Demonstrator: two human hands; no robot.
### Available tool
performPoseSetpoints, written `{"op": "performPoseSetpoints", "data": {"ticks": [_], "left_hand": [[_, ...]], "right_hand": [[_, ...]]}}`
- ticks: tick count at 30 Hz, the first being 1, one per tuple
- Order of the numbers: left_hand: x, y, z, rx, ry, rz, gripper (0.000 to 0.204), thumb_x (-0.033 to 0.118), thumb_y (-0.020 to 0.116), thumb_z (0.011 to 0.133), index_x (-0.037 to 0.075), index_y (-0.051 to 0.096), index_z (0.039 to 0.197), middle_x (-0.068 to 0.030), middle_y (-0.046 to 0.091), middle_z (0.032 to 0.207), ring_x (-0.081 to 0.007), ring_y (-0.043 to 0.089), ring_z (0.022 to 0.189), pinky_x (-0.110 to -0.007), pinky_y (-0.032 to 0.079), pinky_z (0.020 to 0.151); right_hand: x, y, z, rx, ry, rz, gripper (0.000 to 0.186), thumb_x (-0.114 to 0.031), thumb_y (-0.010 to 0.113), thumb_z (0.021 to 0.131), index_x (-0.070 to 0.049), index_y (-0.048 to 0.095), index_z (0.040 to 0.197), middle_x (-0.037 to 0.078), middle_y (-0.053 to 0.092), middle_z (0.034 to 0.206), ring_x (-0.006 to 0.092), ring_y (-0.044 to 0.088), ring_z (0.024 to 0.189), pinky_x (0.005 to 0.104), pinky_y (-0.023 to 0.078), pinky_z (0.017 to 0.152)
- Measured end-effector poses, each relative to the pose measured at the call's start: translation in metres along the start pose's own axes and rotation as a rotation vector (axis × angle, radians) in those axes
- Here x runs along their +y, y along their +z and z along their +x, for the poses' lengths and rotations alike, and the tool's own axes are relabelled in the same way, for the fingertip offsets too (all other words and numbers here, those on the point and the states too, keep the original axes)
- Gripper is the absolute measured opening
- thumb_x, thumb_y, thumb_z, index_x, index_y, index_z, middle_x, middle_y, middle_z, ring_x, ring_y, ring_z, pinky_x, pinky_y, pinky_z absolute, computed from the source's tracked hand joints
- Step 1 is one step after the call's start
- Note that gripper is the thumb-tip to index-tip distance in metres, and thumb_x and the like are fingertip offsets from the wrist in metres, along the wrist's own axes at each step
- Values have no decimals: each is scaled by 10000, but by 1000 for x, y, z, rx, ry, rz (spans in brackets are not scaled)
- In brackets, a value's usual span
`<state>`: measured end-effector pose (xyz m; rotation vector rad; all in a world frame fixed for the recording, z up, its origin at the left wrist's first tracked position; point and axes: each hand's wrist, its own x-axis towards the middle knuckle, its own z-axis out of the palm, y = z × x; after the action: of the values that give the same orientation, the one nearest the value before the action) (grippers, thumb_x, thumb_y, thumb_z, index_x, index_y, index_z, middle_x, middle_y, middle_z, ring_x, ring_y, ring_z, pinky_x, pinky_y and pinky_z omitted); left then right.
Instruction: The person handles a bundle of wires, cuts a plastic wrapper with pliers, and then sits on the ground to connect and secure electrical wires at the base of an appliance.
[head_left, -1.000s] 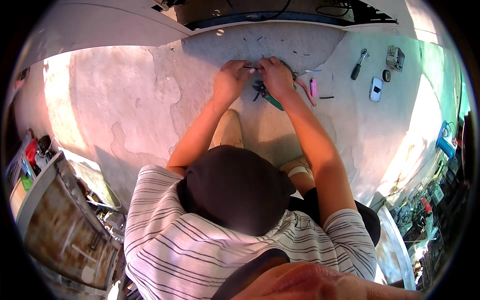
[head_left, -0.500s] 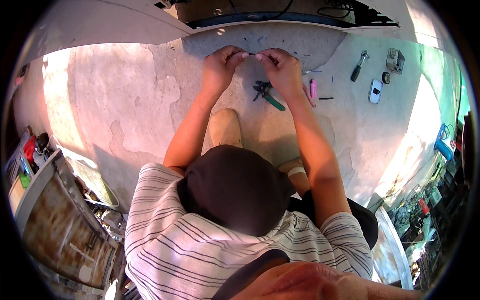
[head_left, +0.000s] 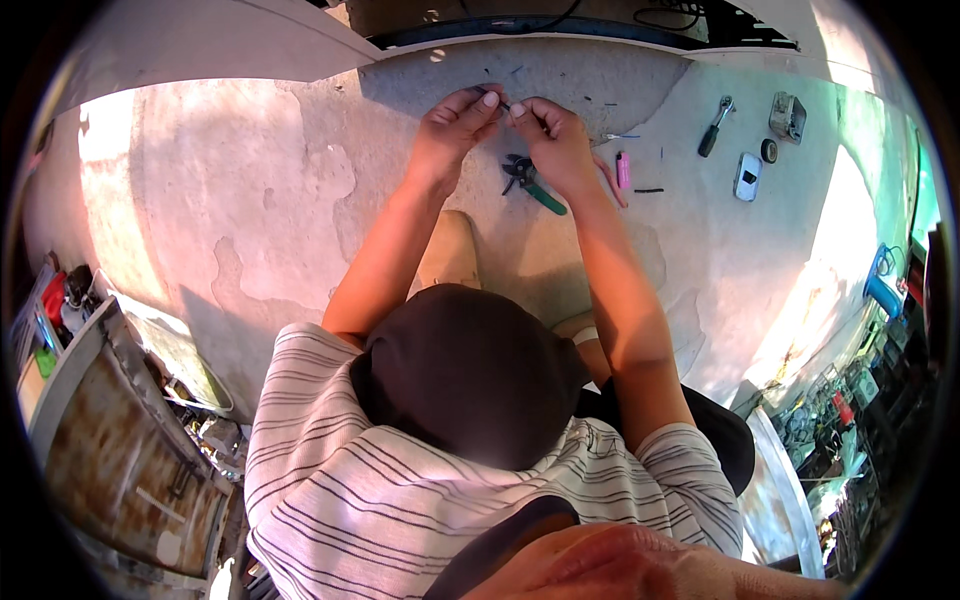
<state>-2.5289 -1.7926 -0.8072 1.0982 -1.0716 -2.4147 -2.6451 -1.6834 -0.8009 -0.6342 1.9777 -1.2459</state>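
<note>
Both hands meet above the concrete floor, pinching a thin dark wire-like piece [head_left: 505, 105] between their fingertips. My left hand [head_left: 448, 138] is closed on its upper left end, thumb against the fingers. My right hand [head_left: 556, 148] pinches the other end, fingers curled. The piece slants down to the right; most of it is hidden by the fingers, so its exact kind cannot be told. Below and between the hands lies a cutter with green handles [head_left: 545, 198]. Beside my right wrist are a red-handled tool [head_left: 611, 185] and a pink lighter [head_left: 623, 170].
A short black strip [head_left: 649, 190] lies right of the lighter. Farther right are a ratchet [head_left: 715, 130], a silver oblong object [head_left: 748, 177], a small black ring [head_left: 769, 151] and a metal block [head_left: 788, 118]. A white panel edge [head_left: 230, 45] borders the far side; a rusty panel [head_left: 120, 430] stands left.
The dark piece has gone from nearly level to slanting. My left hand has turned and shifted slightly right, its fingers more spread behind the thumb. My right hand has moved a little left.
</note>
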Motion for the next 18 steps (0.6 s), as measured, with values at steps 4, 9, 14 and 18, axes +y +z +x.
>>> {"op": "performPoseSetpoints", "data": {"ticks": [4, 9, 14, 18], "left_hand": [[-3, 0, 1, 77, 130, 63, 242, 239, 648, 957, 65, 689, 1120, 14, 680, 1006, -66, 574, 881, -228, 452, 812], [19, -3, 30, 243, 430, 239, 230, 215, 644, 959, 51, 695, 1113, 36, 659, 923, -43, 533, 837, -205, 424, 753], [31, -19, 61, 206, 578, 317, 254, 244, 610, 984, 51, 683, 1134, 25, 661, 956, -43, 555, 829, -216, 447, 749], [52, -9, 69, 205, 545, 393, 210, 250, 623, 970, 73, 674, 1072, 5, 678, 986, -79, 613, 868, -243, 515, 777]], "right_hand": [[-7, 2, -2, 1, 16, -41, 219, -250, 626, 930, -46, 694, 889, 67, 644, 674, 121, 555, 610, 289, 458, 600], [-19, -1, 30, 241, -314, -208, 160, -203, 649, 911, -46, 678, 895, 81, 681, 762, 171, 624, 655, 294, 498, 634], [-58, 1, 70, 238, -622, -285, 152, -119, 674, 875, -39, 696, 1003, 132, 707, 899, 263, 678, 805, 333, 531, 731], [-76, -2, 84, 61, -418, -274, 147, -119, 663, 884, -35, 716, 993, 159, 715, 897, 325, 702, 836, 373, 547, 747]]}}
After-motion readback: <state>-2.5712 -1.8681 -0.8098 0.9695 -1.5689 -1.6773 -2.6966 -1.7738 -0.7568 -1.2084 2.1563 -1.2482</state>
